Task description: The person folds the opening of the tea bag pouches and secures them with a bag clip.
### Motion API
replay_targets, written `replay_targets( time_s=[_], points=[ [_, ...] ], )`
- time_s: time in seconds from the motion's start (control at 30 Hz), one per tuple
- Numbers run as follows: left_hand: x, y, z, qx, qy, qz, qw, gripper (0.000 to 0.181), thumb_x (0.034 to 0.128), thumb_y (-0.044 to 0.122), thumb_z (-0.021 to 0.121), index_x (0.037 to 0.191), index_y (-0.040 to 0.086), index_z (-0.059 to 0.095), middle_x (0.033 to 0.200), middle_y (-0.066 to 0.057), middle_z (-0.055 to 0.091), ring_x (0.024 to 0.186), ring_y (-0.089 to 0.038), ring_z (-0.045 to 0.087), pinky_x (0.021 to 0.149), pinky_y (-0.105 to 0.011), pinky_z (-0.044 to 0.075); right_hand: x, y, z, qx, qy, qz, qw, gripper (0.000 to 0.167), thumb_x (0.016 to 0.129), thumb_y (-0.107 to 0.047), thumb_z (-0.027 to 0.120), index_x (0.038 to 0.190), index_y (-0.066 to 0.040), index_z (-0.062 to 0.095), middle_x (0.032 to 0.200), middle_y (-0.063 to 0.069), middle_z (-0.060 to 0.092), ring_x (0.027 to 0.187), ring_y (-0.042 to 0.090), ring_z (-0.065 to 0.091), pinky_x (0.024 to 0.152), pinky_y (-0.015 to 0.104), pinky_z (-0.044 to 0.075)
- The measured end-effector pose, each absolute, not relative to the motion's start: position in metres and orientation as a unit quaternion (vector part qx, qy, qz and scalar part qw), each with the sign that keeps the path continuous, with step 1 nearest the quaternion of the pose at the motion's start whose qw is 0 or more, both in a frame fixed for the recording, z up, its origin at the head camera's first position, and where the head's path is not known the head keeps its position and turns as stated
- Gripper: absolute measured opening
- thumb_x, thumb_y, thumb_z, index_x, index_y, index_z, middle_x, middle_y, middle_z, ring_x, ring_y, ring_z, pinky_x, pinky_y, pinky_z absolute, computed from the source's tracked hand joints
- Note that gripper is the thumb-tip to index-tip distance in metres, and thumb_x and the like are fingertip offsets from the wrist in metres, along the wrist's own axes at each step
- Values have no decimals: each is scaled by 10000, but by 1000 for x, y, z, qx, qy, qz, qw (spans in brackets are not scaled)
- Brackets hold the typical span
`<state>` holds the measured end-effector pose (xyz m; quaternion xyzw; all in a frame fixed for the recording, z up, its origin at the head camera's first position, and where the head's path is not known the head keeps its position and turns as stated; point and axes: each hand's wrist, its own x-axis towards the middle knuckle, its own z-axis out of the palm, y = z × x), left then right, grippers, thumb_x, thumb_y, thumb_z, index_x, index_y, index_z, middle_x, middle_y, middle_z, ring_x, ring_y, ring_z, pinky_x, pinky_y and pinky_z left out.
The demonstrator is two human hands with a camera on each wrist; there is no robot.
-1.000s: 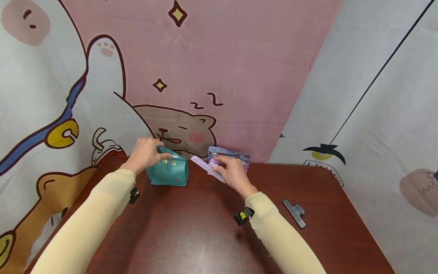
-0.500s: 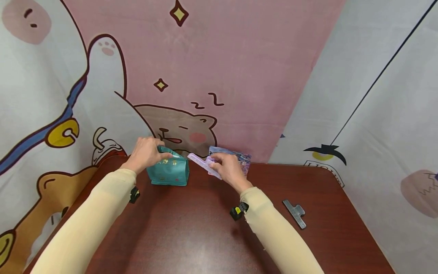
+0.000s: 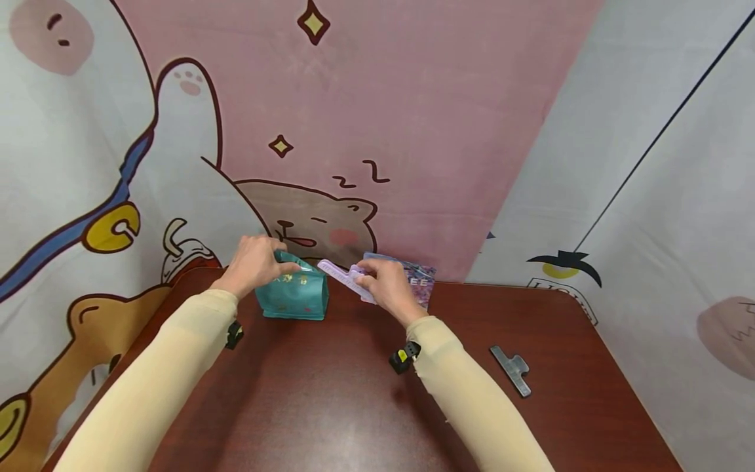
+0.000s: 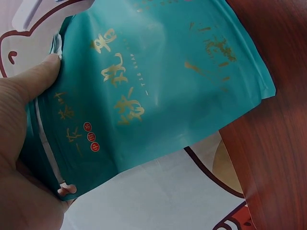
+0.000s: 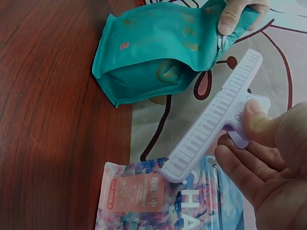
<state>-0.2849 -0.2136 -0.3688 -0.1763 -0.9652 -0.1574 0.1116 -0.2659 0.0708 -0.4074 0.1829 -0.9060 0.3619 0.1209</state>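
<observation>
A teal tea pouch (image 3: 295,298) with gold lettering stands near the table's back edge. My left hand (image 3: 255,265) pinches its top edge; in the left wrist view the thumb (image 4: 41,76) lies along the folded rim. My right hand (image 3: 386,285) holds a lilac bag clip (image 5: 216,120) by its handles, between thumb and fingers. The long bar, printed with piano keys, points toward the pouch and stays apart from it in the right wrist view. Behind the right hand stands a blue and pink printed pouch (image 5: 139,191), partly covered by that hand in the head view.
A grey metal bag clip (image 3: 512,370) lies on the right part of the brown table (image 3: 330,393). Just past the table's back edge hangs a cartoon-printed cloth (image 3: 448,164), which also runs along both sides.
My right hand has moved a little left with the lilac clip, bringing its tip closer to the teal pouch. My left hand keeps its hold on the pouch.
</observation>
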Motion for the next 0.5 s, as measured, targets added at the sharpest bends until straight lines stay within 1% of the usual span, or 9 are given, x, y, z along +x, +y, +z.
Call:
replay_targets(
  time_s=[0.2,0.37,0.43,0.5],
  points=[
    [-285,-213,-368,-179,-966,-154,110,502,849,382,852,1156,-8,775,1052,-194,773,749,-288,680,755,-430,449,-270,64,-408,187,-908,355,120,225,904,-119,796,1123,-71,793,1008,85,782,872,226,699,829,396,572],
    [-285,-212,-367,-178,-966,-153,109,508,850,380,853,1164,-11,771,1083,-195,768,834,-322,707,796,-469,474,-274,59,-408,183,-910,351,121,208,912,-129,789,1116,-88,798,1007,79,784,866,224,693,835,396,566],
    [-285,-212,-367,-175,-967,-152,107,515,850,381,854,1171,-13,768,1096,-194,766,886,-337,711,838,-490,474,-275,57,-408,182,-911,350,118,209,916,-135,785,1120,-92,796,1012,77,785,874,220,699,842,395,566],
    [-285,-213,-367,-173,-968,-149,105,518,851,381,853,1173,-16,767,1102,-195,764,903,-343,711,848,-500,475,-276,56,-409,182,-912,350,115,214,916,-136,785,1125,-91,795,1016,79,785,885,221,707,850,398,567]
  ],
)
